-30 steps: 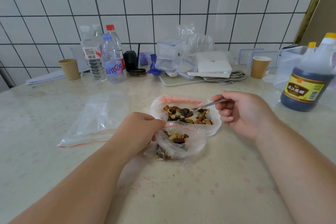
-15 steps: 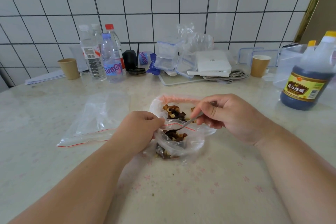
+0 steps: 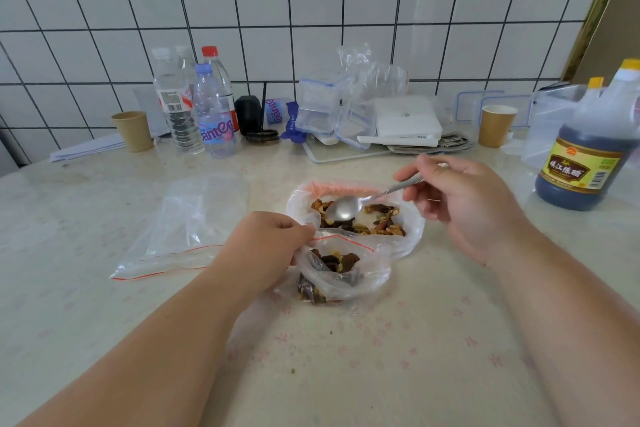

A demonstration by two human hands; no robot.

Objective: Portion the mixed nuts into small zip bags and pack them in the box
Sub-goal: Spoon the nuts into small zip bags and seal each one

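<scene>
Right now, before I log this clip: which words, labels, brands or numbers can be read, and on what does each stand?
"镇江陈醋": yellow label of the dark vinegar jug, far right.
"amen", first letters hidden: pink wrap of the front water bottle.
Similar blue lettering: small wrap behind the black holder, too blurred to read surely.
Barcode and small print: red-and-white label of the tall clear bottle, unreadable.
Barcode on the jug's label: digits too small.

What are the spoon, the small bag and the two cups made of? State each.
Spoon: likely steel, shiny grey with bright reflections.
Small bag: thin clear plastic, crinkled, red zip line.
Cups: probably paper, matte brown with a pale inside.
</scene>
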